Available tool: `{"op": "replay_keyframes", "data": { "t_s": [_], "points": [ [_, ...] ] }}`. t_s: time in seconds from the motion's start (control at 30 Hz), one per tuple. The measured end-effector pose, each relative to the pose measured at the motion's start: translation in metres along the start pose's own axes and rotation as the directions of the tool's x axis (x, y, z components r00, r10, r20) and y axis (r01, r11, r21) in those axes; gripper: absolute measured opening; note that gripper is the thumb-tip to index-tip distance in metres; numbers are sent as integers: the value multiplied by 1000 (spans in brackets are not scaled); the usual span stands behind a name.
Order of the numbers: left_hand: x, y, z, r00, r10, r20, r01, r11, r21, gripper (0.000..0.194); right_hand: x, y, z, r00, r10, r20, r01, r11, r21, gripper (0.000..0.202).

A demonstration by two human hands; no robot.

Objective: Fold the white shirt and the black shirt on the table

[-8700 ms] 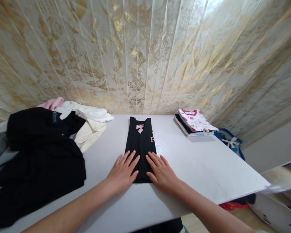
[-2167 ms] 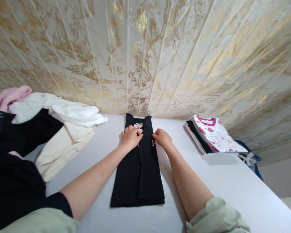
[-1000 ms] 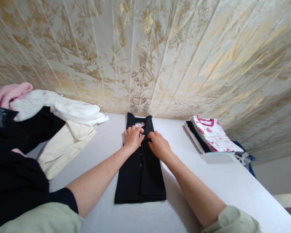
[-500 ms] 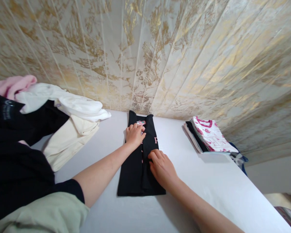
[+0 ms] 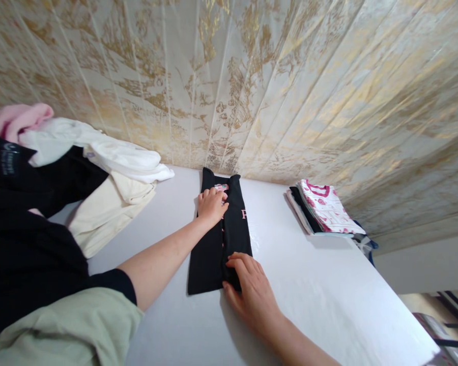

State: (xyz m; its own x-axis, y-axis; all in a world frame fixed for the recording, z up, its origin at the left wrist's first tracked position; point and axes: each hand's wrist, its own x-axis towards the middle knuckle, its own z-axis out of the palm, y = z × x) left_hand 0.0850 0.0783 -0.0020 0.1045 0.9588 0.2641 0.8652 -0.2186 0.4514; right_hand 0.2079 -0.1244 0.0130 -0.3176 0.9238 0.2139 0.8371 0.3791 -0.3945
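While both hands press it flat, the folded black garment (image 5: 229, 229) lies mid-table (image 5: 328, 284).
Its long axis runs away toward the wall, collar far; left hand (image 5: 211, 205) open-palmed near the collar, right hand (image 5: 252, 292) open at the near hem.

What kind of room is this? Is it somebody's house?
Probably a room in a home, set up for folding laundry. A plain white table stands against a wall of gold-patterned panels. Loose clothes lie heaped at one end, a neat folded stack at the other, and a black garment lies between.
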Motion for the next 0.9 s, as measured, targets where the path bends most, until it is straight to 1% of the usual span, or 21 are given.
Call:
{"op": "replay_keyframes", "data": {
  "t_s": [0.13, 0.3, 0.4, 0.5, 0.57, 0.67, 0.73, 0.8, 0.83, 0.9],
  "points": [
    [0, -1, 1, 1000, 6, -2, -6, 1000, -7, 15, -2, 5, 1, 1000, -9, -27, 10, 999, 38, 29],
    [0, -2, 3, 1000, 11, -9, -11, 1000, -6, 15, -1, 5, 4, 999, 5, -51, -2, 998, 57, 36],
    [0, -1, 2, 1000, 12, -17, -12, 1000, 3, 15, -2, 8, 1, 998, 10, -69, -5, 997, 76, 36],
    [-1, -1, 2, 1000, 12, -9, -12, 1000, 6, 15, -3, 14, -4, 992, -22, -123, 32, 996, 79, 37],
    [-1, 0, 1, 1000, 14, -4, -14, 1000, 8, 15, -4, 18, -6, 989, -55, -135, 63, 996, 58, 37],
    [-1, -1, 1, 1000, 12, 3, -12, 1000, 16, 14, -3, 17, -8, 994, -74, -76, 76, 997, 24, 35],
    [-1, -1, 1, 1000, 13, 5, -13, 1000, 18, 14, -2, 13, -10, 997, -74, -22, 74, 997, 22, 27],
    [0, -1, 2, 1000, 12, 7, -12, 1000, 11, 15, -1, 8, -14, 997, -73, 24, 72, 995, 63, 17],
    [0, -1, 2, 1000, 11, 8, -11, 1000, 5, 15, -1, 7, -16, 997, -71, 32, 68, 993, 93, 15],
    [0, -1, 2, 1000, 7, 13, -7, 1000, -4, 15, 1, 9, -23, 999, -45, -4, 45, 989, 138, 18]
  ]
}}
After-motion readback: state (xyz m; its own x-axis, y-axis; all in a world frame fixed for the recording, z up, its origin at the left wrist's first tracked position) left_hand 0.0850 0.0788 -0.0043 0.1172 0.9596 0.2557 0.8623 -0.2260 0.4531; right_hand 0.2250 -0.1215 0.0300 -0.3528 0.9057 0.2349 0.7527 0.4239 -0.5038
